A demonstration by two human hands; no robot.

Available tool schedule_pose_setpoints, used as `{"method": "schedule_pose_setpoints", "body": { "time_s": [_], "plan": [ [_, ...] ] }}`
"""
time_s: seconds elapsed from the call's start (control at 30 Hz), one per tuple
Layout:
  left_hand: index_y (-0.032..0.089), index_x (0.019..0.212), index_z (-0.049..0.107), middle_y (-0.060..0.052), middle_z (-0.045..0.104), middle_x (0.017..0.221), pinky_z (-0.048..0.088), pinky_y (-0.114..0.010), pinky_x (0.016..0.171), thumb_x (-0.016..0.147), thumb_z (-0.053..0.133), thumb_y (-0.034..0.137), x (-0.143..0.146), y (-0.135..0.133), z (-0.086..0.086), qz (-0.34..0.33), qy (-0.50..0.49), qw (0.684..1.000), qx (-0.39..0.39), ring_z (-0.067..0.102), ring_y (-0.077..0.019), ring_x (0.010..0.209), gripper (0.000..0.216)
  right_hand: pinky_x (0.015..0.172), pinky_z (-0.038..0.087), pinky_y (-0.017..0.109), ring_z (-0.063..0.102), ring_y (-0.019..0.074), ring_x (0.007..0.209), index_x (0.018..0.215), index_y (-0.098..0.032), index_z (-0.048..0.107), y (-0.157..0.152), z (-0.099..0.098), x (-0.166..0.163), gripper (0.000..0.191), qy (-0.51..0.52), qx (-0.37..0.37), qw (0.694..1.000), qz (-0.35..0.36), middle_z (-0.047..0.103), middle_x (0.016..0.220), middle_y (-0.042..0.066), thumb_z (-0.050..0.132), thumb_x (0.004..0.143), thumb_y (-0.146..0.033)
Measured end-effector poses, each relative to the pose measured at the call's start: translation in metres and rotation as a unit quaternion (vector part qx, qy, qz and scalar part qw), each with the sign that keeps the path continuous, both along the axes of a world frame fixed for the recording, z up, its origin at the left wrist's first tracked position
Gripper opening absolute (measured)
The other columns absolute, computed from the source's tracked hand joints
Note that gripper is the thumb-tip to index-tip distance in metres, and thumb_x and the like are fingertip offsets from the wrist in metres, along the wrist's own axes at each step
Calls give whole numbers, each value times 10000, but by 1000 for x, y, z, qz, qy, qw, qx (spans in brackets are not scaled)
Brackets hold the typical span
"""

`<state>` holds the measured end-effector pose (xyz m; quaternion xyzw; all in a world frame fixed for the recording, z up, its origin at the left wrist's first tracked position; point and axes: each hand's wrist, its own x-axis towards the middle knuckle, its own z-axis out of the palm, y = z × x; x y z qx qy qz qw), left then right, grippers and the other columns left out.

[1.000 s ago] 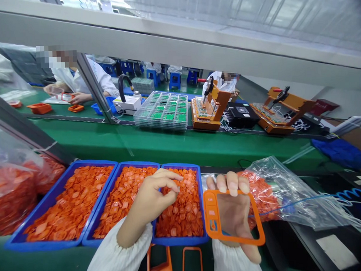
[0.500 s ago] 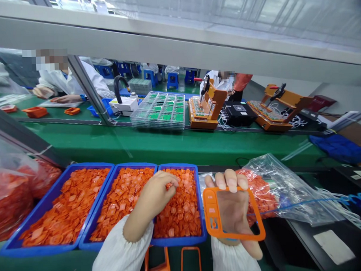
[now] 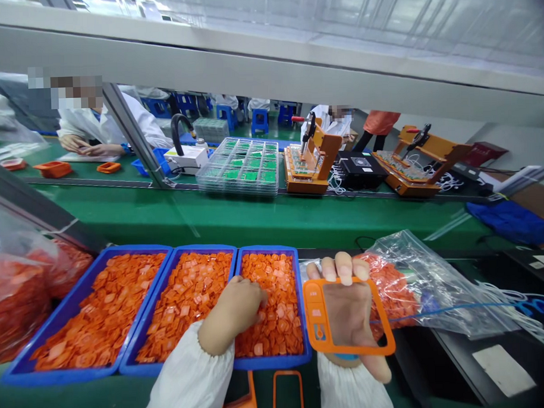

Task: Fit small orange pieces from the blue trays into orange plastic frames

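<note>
My right hand (image 3: 344, 267) grips an orange plastic housing frame (image 3: 317, 315) by its top and bottom edges. A rectangular window fills most of the frame, and small cut-outs run along its left side. My left hand (image 3: 240, 303) reaches over the right-hand blue tray (image 3: 306, 339), which is full of small orange plastic pieces (image 3: 280, 311). Its fingers are curled and close to the pieces; the fingertips are hidden, so what they pinch cannot be made out. Beneath my forearms, two more orange frames (image 3: 287, 374) lie on the green bench.
Two more blue trays (image 3: 64, 375) of orange pieces stand on the left, beside a clear bag (image 3: 16, 296). Another plastic bag (image 3: 444, 281) lies right. Across the bench are stacked clear trays of green boards (image 3: 238, 193), orange clamp fixtures (image 3: 309, 182) and a co-worker (image 3: 137, 119).
My left hand has lowered toward the pieces in the right-hand tray and turned, its fingertips now out of sight. My right hand and the frame have shifted slightly left and up.
</note>
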<state>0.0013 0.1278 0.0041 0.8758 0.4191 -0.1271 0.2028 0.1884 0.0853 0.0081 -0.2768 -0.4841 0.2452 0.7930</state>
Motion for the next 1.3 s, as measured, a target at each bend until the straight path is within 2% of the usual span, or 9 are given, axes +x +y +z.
{"method": "schedule_pose_setpoints", "body": {
  "time_s": [0.13,0.3,0.47,0.6,0.77,0.93,1.03,1.17,1.3],
  "plan": [
    [247,982,858,-100,858,1081,470,-454,1014,820,759,130,0,1,2,0,3,1000,-6,781,-325,1086,222,817,585,480,637,310,969,1272,-468,486,0,6,-1,1195,6,7,1000,14,512,1078,15,1062,249,-691],
    [243,1039,857,-97,870,1060,477,-472,1042,831,765,134,0,0,1,-6,4,1000,-15,799,-320,1056,253,663,492,382,467,220,722,1140,-384,554,-3,25,-9,1003,106,40,989,96,404,922,-10,751,414,-1048],
    [248,1010,867,-96,876,1050,504,-484,1037,830,788,137,2,0,-3,-17,1,1000,-23,806,-342,1064,226,588,451,354,419,202,668,1054,-353,590,-1,34,-15,992,162,46,980,109,358,859,-21,721,388,-1076],
    [245,949,867,-86,877,1004,521,-446,1017,828,749,62,1,0,-6,-19,-16,999,-27,816,-325,1039,249,651,500,376,458,211,698,1135,-378,569,0,28,-12,1026,166,48,979,108,416,913,-10,724,396,-1072],
    [229,972,866,-75,849,816,578,-367,857,830,766,72,-1,4,-4,8,-50,998,-28,824,-299,855,234,685,513,368,488,212,727,1133,-378,598,0,28,-8,1016,159,57,973,161,433,895,-21,821,368,-1007],
    [248,1199,838,-96,866,1122,587,-360,961,963,773,234,-4,7,14,25,-142,990,8,811,-301,1086,245,739,565,325,568,184,772,1126,-350,642,-2,36,-8,967,189,60,962,188,519,917,-32,936,377,-887],
    [241,1199,823,-63,871,1077,598,-327,969,998,786,312,-9,2,27,11,-310,949,46,819,-247,1013,216,761,582,317,586,180,787,1130,-335,661,-2,36,-7,958,194,62,961,185,534,918,-29,976,377,-836],
    [205,958,794,-38,837,849,620,-257,777,1072,696,349,-15,-8,40,3,-533,836,126,802,-176,782,208,718,574,348,576,200,762,1108,-354,655,1,31,-6,998,202,50,964,167,526,902,-23,935,318,-896],
    [202,856,791,-37,847,804,653,-222,736,1006,799,314,-15,-11,45,22,-681,719,132,829,-164,765,187,724,573,349,581,204,771,1118,-352,650,2,28,-8,1008,205,49,961,178,541,909,-21,951,312,-878]
  ]
}}
